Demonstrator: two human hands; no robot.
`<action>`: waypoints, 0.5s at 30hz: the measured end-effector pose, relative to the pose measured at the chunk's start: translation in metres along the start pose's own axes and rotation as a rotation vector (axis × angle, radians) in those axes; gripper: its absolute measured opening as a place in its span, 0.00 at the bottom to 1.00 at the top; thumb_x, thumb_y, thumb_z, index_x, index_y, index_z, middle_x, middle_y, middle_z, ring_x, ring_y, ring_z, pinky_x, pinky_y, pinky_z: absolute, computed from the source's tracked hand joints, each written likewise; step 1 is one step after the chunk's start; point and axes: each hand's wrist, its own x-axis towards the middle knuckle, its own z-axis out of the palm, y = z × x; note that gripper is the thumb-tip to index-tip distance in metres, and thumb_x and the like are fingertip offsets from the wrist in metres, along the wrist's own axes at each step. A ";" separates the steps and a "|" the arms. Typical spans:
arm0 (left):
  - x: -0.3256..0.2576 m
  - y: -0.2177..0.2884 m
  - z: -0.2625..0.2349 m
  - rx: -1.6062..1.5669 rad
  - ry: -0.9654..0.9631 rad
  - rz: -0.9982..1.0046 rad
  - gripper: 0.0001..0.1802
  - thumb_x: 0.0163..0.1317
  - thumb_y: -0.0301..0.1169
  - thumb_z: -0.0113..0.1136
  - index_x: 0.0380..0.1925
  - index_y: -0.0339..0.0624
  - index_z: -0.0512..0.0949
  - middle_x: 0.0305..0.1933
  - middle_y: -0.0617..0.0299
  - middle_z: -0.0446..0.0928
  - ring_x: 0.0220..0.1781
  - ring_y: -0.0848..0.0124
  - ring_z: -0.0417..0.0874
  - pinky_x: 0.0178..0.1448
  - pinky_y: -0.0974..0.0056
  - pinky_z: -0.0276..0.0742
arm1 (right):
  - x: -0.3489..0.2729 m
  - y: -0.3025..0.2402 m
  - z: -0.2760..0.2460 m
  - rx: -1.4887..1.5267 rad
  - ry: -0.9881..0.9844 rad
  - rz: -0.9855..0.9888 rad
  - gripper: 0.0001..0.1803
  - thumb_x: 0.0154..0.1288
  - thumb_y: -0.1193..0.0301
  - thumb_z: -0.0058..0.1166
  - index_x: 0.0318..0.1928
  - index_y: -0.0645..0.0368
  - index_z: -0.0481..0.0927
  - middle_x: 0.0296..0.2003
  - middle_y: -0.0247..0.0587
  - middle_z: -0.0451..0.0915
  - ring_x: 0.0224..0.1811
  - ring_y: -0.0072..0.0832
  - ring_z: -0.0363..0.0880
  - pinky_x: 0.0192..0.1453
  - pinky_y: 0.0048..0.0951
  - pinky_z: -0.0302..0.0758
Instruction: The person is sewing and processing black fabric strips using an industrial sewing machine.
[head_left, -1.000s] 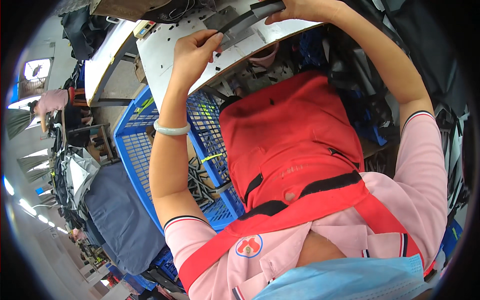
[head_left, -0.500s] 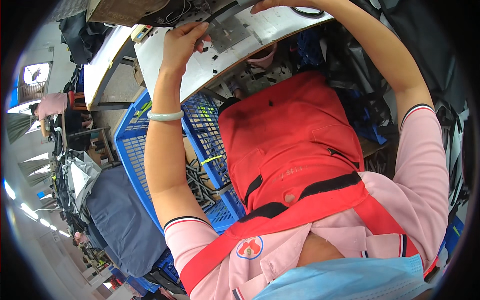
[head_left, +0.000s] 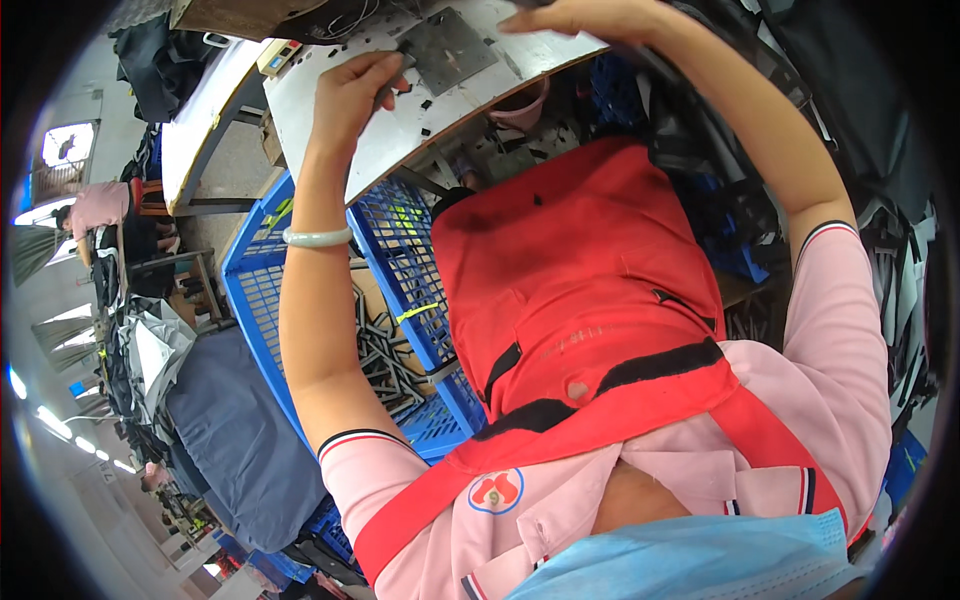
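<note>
My left hand (head_left: 350, 95) is closed at the table's edge, thumb pressed on the fingers, with a short dark strip (head_left: 396, 72) showing between them. Most of that strip is hidden by the fingers. At the top edge of the picture, my right hand (head_left: 590, 18) reaches in from the right, slightly blurred, its fingers drawn together. Something dark shows at its fingertips, cut off by the frame. Between the two hands, a grey metal plate (head_left: 448, 52) lies on the white tabletop (head_left: 385, 150). Small black scraps (head_left: 427, 104) are scattered around it.
Below the table stands a blue plastic crate (head_left: 390, 235), with dark strip-like pieces (head_left: 385, 350) behind its wall. A pink basin (head_left: 520, 110) sits under the tabletop. Dark blue cloth (head_left: 245, 430) covers a pile at left. Another person (head_left: 100, 210) works farther off.
The dark strip that spanned both hands no longer bridges them. My left hand has shifted slightly left and down; my right hand has moved a little. More of the metal plate is uncovered.
</note>
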 end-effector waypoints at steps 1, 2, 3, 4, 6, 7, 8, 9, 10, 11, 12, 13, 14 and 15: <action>-0.005 0.005 0.008 0.047 -0.074 -0.020 0.15 0.66 0.34 0.61 0.46 0.32 0.81 0.30 0.60 0.81 0.25 0.79 0.74 0.30 0.74 0.69 | 0.000 0.012 0.015 0.142 0.010 -0.031 0.22 0.58 0.52 0.66 0.33 0.61 0.79 0.24 0.35 0.77 0.26 0.21 0.72 0.32 0.26 0.70; -0.009 0.012 0.015 0.052 -0.101 -0.045 0.16 0.66 0.34 0.62 0.46 0.32 0.82 0.29 0.61 0.81 0.24 0.79 0.73 0.29 0.75 0.67 | -0.005 0.012 0.028 0.302 0.019 -0.011 0.20 0.60 0.55 0.65 0.32 0.61 0.79 0.23 0.35 0.76 0.24 0.22 0.71 0.30 0.26 0.69; -0.011 0.014 0.021 0.051 -0.114 -0.043 0.16 0.66 0.34 0.62 0.46 0.32 0.82 0.29 0.61 0.81 0.24 0.79 0.73 0.29 0.75 0.67 | -0.008 0.012 0.042 0.463 0.033 0.011 0.18 0.62 0.57 0.64 0.31 0.61 0.79 0.22 0.35 0.76 0.22 0.23 0.71 0.28 0.27 0.68; -0.012 0.017 0.026 0.042 -0.128 -0.029 0.16 0.65 0.34 0.63 0.45 0.31 0.82 0.29 0.59 0.82 0.23 0.79 0.73 0.28 0.75 0.67 | 0.001 0.025 0.055 0.756 -0.038 -0.050 0.13 0.65 0.64 0.61 0.30 0.61 0.79 0.22 0.35 0.76 0.21 0.23 0.72 0.25 0.27 0.68; -0.016 0.020 0.029 0.042 -0.143 -0.004 0.16 0.64 0.34 0.63 0.44 0.30 0.82 0.28 0.59 0.83 0.21 0.79 0.73 0.27 0.74 0.67 | 0.005 0.027 0.078 0.647 0.060 -0.102 0.23 0.59 0.55 0.66 0.46 0.60 0.82 0.27 0.31 0.75 0.27 0.19 0.73 0.31 0.22 0.68; -0.015 0.021 0.031 0.043 -0.143 -0.001 0.16 0.64 0.34 0.63 0.44 0.30 0.82 0.28 0.59 0.83 0.21 0.79 0.73 0.27 0.74 0.67 | 0.005 0.027 0.085 0.729 0.077 -0.116 0.23 0.60 0.54 0.66 0.44 0.61 0.83 0.27 0.27 0.73 0.27 0.14 0.70 0.31 0.19 0.67; -0.017 0.020 0.032 0.077 -0.157 0.015 0.16 0.64 0.34 0.63 0.44 0.30 0.82 0.28 0.59 0.82 0.22 0.80 0.73 0.27 0.74 0.67 | 0.001 0.023 0.088 0.729 0.073 -0.120 0.23 0.60 0.54 0.66 0.44 0.61 0.83 0.27 0.27 0.73 0.27 0.14 0.70 0.31 0.19 0.67; -0.019 0.019 0.034 0.112 -0.169 0.030 0.16 0.64 0.34 0.63 0.44 0.30 0.82 0.27 0.59 0.82 0.22 0.80 0.73 0.27 0.74 0.67 | -0.003 0.019 0.089 0.732 0.086 -0.136 0.22 0.60 0.55 0.66 0.44 0.61 0.83 0.26 0.28 0.73 0.28 0.15 0.70 0.32 0.19 0.67; -0.019 0.019 0.035 0.112 -0.178 0.035 0.16 0.64 0.35 0.62 0.43 0.30 0.82 0.27 0.60 0.82 0.22 0.79 0.73 0.28 0.74 0.68 | -0.004 0.015 0.091 0.735 0.099 -0.153 0.22 0.61 0.56 0.65 0.45 0.61 0.83 0.26 0.28 0.73 0.28 0.16 0.71 0.33 0.20 0.68; -0.017 0.018 0.037 0.116 -0.176 0.036 0.16 0.64 0.35 0.62 0.43 0.30 0.82 0.27 0.60 0.82 0.22 0.79 0.73 0.28 0.74 0.68 | -0.003 0.017 0.091 0.737 0.098 -0.158 0.22 0.61 0.56 0.65 0.45 0.61 0.83 0.26 0.28 0.73 0.28 0.16 0.71 0.33 0.20 0.68; -0.016 0.017 0.039 0.114 -0.186 0.054 0.16 0.64 0.35 0.63 0.43 0.31 0.83 0.27 0.60 0.82 0.22 0.79 0.73 0.28 0.73 0.68 | 0.000 0.021 0.090 0.712 0.117 -0.167 0.21 0.61 0.57 0.64 0.45 0.61 0.83 0.26 0.28 0.73 0.28 0.16 0.71 0.34 0.20 0.68; -0.016 0.016 0.039 0.112 -0.196 0.072 0.16 0.64 0.35 0.63 0.43 0.32 0.83 0.27 0.61 0.82 0.22 0.79 0.73 0.27 0.73 0.68 | 0.004 0.023 0.091 0.687 0.135 -0.176 0.20 0.62 0.58 0.64 0.45 0.61 0.82 0.26 0.28 0.73 0.29 0.16 0.70 0.35 0.20 0.68; -0.015 0.015 0.039 0.122 -0.184 0.086 0.16 0.64 0.35 0.63 0.43 0.33 0.83 0.27 0.61 0.82 0.22 0.79 0.73 0.27 0.73 0.68 | 0.007 0.025 0.091 0.717 0.126 -0.173 0.18 0.62 0.60 0.63 0.45 0.61 0.82 0.26 0.28 0.73 0.29 0.17 0.70 0.36 0.20 0.68; -0.012 0.016 0.038 0.125 -0.183 0.087 0.16 0.64 0.35 0.63 0.43 0.33 0.83 0.27 0.61 0.82 0.22 0.79 0.73 0.27 0.73 0.68 | 0.011 0.027 0.092 0.718 0.126 -0.176 0.18 0.62 0.60 0.63 0.45 0.61 0.82 0.26 0.28 0.73 0.29 0.17 0.70 0.36 0.20 0.68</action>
